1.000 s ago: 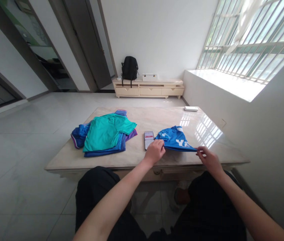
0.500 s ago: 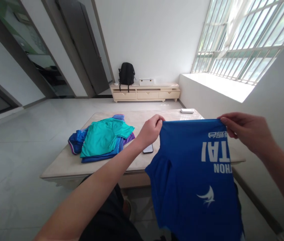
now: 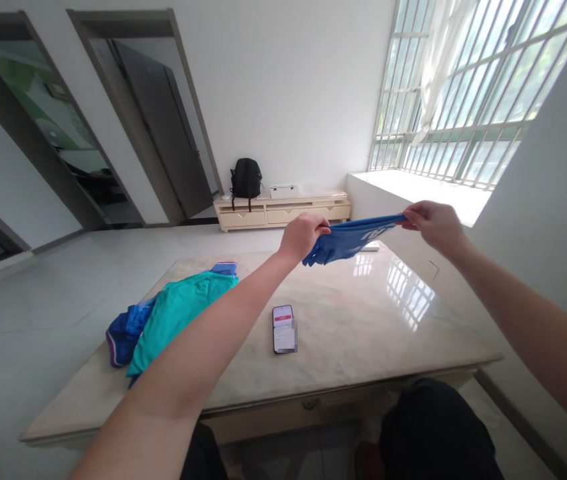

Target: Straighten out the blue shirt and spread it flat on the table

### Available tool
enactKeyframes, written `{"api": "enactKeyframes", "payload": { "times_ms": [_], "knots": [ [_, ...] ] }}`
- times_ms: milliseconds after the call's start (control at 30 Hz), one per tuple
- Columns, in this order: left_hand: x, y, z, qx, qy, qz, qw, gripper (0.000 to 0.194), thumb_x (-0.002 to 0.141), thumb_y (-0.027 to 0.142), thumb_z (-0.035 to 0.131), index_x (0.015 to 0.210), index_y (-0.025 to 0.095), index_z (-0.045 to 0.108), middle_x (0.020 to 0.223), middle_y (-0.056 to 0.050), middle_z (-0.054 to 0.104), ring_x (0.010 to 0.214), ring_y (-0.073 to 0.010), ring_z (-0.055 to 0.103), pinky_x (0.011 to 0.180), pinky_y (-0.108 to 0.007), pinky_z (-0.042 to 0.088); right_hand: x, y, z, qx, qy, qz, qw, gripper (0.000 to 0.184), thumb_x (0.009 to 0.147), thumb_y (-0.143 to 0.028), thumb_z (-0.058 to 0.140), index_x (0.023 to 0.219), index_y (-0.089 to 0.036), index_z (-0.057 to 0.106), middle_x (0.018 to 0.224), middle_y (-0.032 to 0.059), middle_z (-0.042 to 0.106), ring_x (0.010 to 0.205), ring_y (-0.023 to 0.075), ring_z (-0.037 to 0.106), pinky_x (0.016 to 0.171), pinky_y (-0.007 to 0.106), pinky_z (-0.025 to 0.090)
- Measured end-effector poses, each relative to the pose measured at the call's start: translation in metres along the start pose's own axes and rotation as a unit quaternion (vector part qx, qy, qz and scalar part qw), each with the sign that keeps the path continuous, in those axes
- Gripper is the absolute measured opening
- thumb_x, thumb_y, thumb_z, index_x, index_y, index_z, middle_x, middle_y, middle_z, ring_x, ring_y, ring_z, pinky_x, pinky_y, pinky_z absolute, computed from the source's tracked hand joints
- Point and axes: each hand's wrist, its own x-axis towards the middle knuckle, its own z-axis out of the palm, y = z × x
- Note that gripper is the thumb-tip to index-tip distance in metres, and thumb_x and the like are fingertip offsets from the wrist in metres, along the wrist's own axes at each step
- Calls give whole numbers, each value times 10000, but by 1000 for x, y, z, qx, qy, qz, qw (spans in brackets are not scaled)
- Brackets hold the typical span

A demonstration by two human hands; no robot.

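A blue shirt (image 3: 348, 239) with white print is stretched in the air above the far part of the marble table (image 3: 343, 333). My left hand (image 3: 304, 235) grips its left end and my right hand (image 3: 433, 223) grips its right end, both arms reaching forward. The cloth hangs nearly flat and edge-on between the two hands, clear of the tabletop.
A pile of teal, blue and purple clothes (image 3: 163, 319) lies on the table's left side. A phone (image 3: 283, 329) rests face up near the middle. A small white object sits at the far edge, partly hidden. A low cabinet (image 3: 283, 210) with a black backpack (image 3: 246, 179) stands by the wall.
The blue shirt went from lying on the table to held up hanging in front of me, then swung forward and up over the table. My view tilted upward.
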Motion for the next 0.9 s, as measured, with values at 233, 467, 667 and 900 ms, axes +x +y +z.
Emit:
{"api": "enactKeyframes", "payload": {
  "times_ms": [233, 467, 667, 900],
  "knots": [
    [-83, 6, 110, 95, -202, 20, 975, 140, 972, 148, 579, 992, 139, 718, 959, -129, 731, 955, -258, 677, 775, -335, 524, -80, 119, 35, -198, -104, 86, 971, 237, 874, -400, 634, 871, -188, 741, 737, 81, 765, 723, 239, 720, 649, 326, 549],
    [-212, 47, 172, 36, -341, 56, 938, 128, 940, 179, 652, 833, 157, 719, 838, -86, 736, 853, -221, 698, 747, -303, 539, -214, 186, 30, -271, -314, 113, 903, 201, 845, -326, 609, 792, -234, 779, 988, 63, 807, 889, 259, 745, 783, 330, 559],
    [-197, 44, 201, 21, -323, -18, 946, 354, 1077, 306, 384, 1066, 160, 707, 1100, -117, 728, 1069, -220, 661, 931, -330, 538, -215, 181, 28, -351, -341, 104, 866, 314, 897, -468, 585, 949, -265, 818, 1026, 85, 792, 898, 319, 739, 772, 400, 580],
    [-168, 13, 275, 51, -307, -129, 941, 555, 1055, 379, 390, 1529, 94, 433, 1635, -170, 367, 1528, -284, 317, 1251, -442, 280, -160, 205, 143, -379, -292, 38, 877, 540, 1031, -437, 371, 1524, -261, 501, 1649, 36, 371, 1490, 271, 385, 1197, 395, 380]
  ]
}}
